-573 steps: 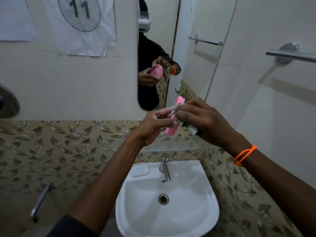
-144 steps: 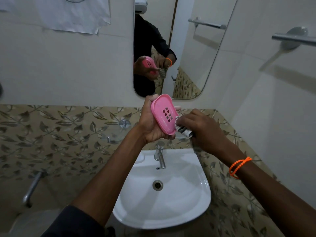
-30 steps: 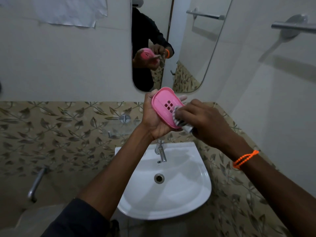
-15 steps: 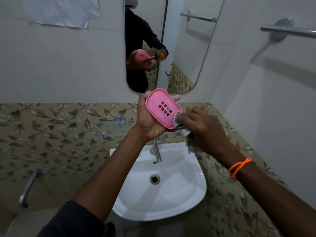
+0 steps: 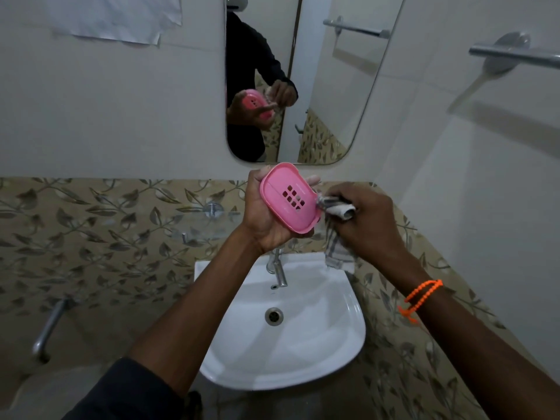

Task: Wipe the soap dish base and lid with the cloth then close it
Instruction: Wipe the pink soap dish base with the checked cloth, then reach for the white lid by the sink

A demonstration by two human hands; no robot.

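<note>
Between the hands, above the white sink (image 5: 333, 344), sits the pink soap dish part (image 5: 289, 201): an oval piece with a cluster of small square drain holes at its middle, tilted, slotted face toward the camera. Left hand (image 5: 266, 216) cups it from behind and below; thumb at the upper left edge, fingertips (image 5: 312, 179) showing past the upper right rim. Grip is a closed wrap around the dish's back. Whether this piece is the base or the lid: cannot tell. Right hand (image 5: 369, 221) is curled shut around a bunched grey-and-white cloth (image 5: 338, 209), the wad pinched at the fingers and pressed against the dish's right edge; a loose tail of the cloth hangs below the right hand, ending just above the sink's back corner. Orange beaded band (image 5: 422, 297) on the right wrist. Below the left hand, a chrome tap (image 5: 278, 272) stands at the back of the sink, drain in the basin beneath it. Beyond the hands, a wall mirror (image 5: 333, 86) reflects a dark sleeve, both hands and the pink dish. To the far right of the right hand, a metal towel bar (image 5: 515, 56) on the side wall. Leaf-patterned tiles (image 5: 106, 231) run behind and beside the sink.
</note>
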